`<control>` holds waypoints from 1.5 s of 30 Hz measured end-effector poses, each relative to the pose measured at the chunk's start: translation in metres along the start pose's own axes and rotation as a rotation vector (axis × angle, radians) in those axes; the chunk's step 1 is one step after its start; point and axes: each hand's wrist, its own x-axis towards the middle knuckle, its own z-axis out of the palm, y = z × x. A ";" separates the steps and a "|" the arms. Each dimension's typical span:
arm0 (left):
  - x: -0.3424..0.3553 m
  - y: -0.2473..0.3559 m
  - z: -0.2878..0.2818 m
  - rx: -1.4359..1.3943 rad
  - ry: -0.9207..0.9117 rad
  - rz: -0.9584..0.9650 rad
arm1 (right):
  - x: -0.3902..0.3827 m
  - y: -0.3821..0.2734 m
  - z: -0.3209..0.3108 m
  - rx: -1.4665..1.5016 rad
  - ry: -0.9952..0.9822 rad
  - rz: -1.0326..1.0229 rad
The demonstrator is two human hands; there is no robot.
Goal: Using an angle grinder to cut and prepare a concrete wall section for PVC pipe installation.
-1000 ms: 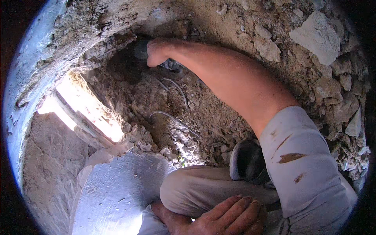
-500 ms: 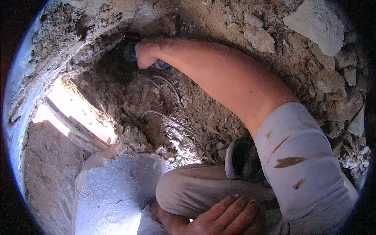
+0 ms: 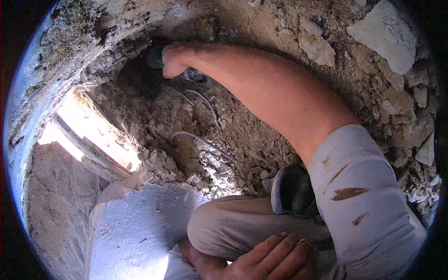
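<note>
Deep in the dark hollow, my right hand [image 3: 173, 60] is closed, reaching a greyish object [image 3: 154, 58] that it largely covers; I cannot make out what it is. A dusty metallic shape [image 3: 191, 73] lies just beyond my wrist. Below are curved grey cables [image 3: 203, 139] in loose rubble. Low in the picture, my left hand [image 3: 273, 256] rests loosely by my bent knee [image 3: 210, 224], fingers slightly curved and holding nothing visible. A dark hollow object with a pale rim [image 3: 294, 191], possibly footwear, is beside that knee, partly behind my right sleeve.
Broken rock and loose stones [image 3: 378, 37] form the right side. A rough wall edge [image 3: 60, 51] arches over the upper left, above a brightly lit gap crossed by a rail-like strip [image 3: 88, 144]. A pale smooth slab [image 3: 126, 228] lies at lower left.
My right hand has shifted slightly left in the picture since a second ago, along with much of the surroundings, and still stays at the hollow. My left hand stays low by the knee.
</note>
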 end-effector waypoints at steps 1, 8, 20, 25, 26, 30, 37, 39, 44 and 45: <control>-0.003 -0.002 0.006 0.000 0.032 0.012 | -0.002 -0.004 -0.001 0.050 -0.023 0.047; -0.009 -0.021 0.021 -0.069 0.091 0.181 | -0.001 0.000 0.009 0.170 -0.020 0.072; -0.001 -0.020 0.011 -0.068 0.110 0.180 | 0.002 -0.001 0.014 0.388 0.041 0.219; 0.001 -0.022 0.014 -0.008 0.102 0.247 | -0.003 -0.004 0.006 0.269 0.024 0.170; 0.000 -0.021 0.021 -0.046 0.184 0.222 | 0.003 0.000 0.010 0.195 -0.007 0.136; 0.000 -0.015 0.023 -0.090 0.270 0.143 | -0.004 -0.006 0.009 0.274 -0.002 0.172; 0.003 -0.017 0.007 -0.005 0.071 0.194 | -0.020 -0.013 -0.002 0.228 -0.045 0.149; 0.003 -0.019 0.021 -0.041 0.263 0.188 | -0.019 -0.014 -0.002 0.234 -0.031 0.166; 0.003 -0.011 0.001 -0.109 0.107 0.100 | -0.001 -0.002 0.006 -0.031 -0.166 0.021; 0.003 -0.010 0.000 -0.055 0.079 0.129 | 0.005 0.005 0.018 -0.030 -0.165 0.027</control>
